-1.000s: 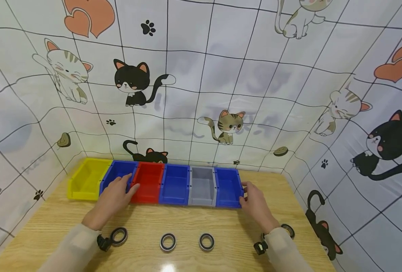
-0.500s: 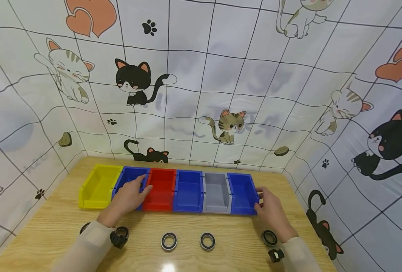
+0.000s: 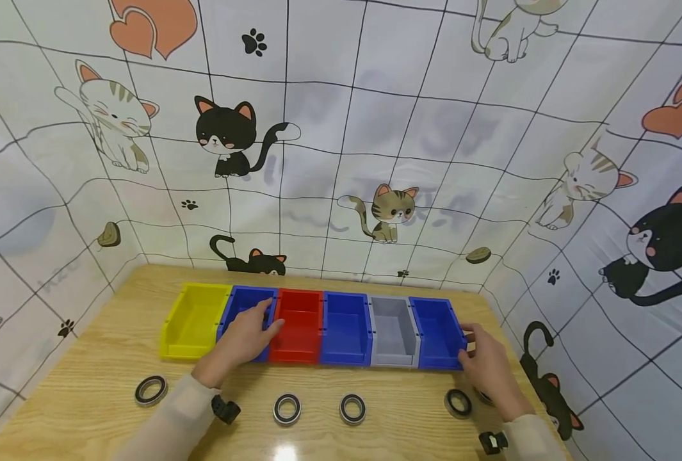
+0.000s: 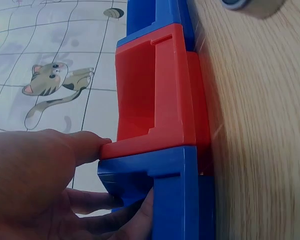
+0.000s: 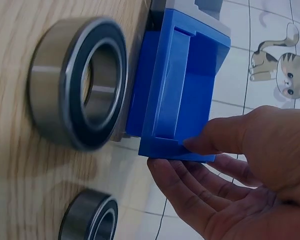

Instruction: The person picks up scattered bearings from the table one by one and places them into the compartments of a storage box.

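A joined row of plastic bins stands on the wooden table: a yellow bin (image 3: 193, 320), a left blue bin (image 3: 238, 306), a red bin (image 3: 297, 323), a middle blue bin (image 3: 348, 326), a grey bin (image 3: 394, 323) and a right blue bin (image 3: 437, 330). My left hand (image 3: 243, 336) pinches the wall where the left blue and red bins meet, thumb on the red side, fingers inside the blue bin. At the row's far end, my right hand (image 3: 487, 358) grips the outer wall of the right blue bin, thumb at its rim and fingers outside.
Several ball bearings lie in front of the row, including a left bearing (image 3: 151, 390), two middle bearings (image 3: 287, 410) (image 3: 352, 409) and a right bearing (image 3: 458, 404). Another is partly hidden by the right wrist. A cat-patterned cloth (image 3: 317, 128) hangs behind and beside the table.
Both hands have shifted the whole bin row to the right and slightly nearer, keeping their hold. The bearings have stayed in place, and the left one is now uncovered.
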The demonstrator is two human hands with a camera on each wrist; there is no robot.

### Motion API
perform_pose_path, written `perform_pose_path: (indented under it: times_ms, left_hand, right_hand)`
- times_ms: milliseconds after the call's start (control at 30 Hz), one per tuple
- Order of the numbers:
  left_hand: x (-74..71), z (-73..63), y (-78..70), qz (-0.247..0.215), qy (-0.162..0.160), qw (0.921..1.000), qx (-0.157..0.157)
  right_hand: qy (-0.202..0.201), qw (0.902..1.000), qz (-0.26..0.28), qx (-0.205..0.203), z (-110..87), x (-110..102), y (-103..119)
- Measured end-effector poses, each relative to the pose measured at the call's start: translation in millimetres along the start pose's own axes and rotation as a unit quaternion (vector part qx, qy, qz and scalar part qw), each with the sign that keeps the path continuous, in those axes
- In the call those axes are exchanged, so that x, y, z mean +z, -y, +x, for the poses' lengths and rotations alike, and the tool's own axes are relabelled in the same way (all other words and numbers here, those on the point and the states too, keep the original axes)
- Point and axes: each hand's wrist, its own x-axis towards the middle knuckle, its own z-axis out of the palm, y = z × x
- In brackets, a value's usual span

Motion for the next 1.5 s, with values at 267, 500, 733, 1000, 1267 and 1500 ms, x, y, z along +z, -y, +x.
perform_pose_path:
  times_ms: [267, 500, 733, 1000, 1267, 1500]
  left_hand:
    - [3.6, 0.3, -4.9, -0.004, -0.004, 1.0000, -0.008]
    - [4.9, 1.5, -9.4, -0.007, -0.001, 0.9998, -0.017]
    - [5.0, 1.2, -9.9, -0.010, 0.000, 0.9997, -0.023]
    - [2.7, 2.2, -6.1, -0.018, -0.002, 0.9994, -0.029]
    - [3.1, 3.1, -4.4, -0.021, 0.000, 0.9992, -0.034]
    - [2.7, 3.4, -2.5, -0.028, -0.003, 0.9989, -0.038]
  right_hand:
    - [0.011, 0.9998, 0.013, -0.009, -3.0, -6, -13]
    - [0.017, 0.9970, -0.074, -0.010, -12.6, -15, -32]
    - [0.103, 0.9838, -0.146, 0.004, -21.8, -17, -43]
    - [0.119, 0.9836, -0.135, 0.016, -24.7, -14, -43]
    - [0.111, 0.9864, -0.121, -0.006, -22.1, -15, -41]
    - [0.111, 0.9865, -0.120, 0.008, -19.4, -18, -32]
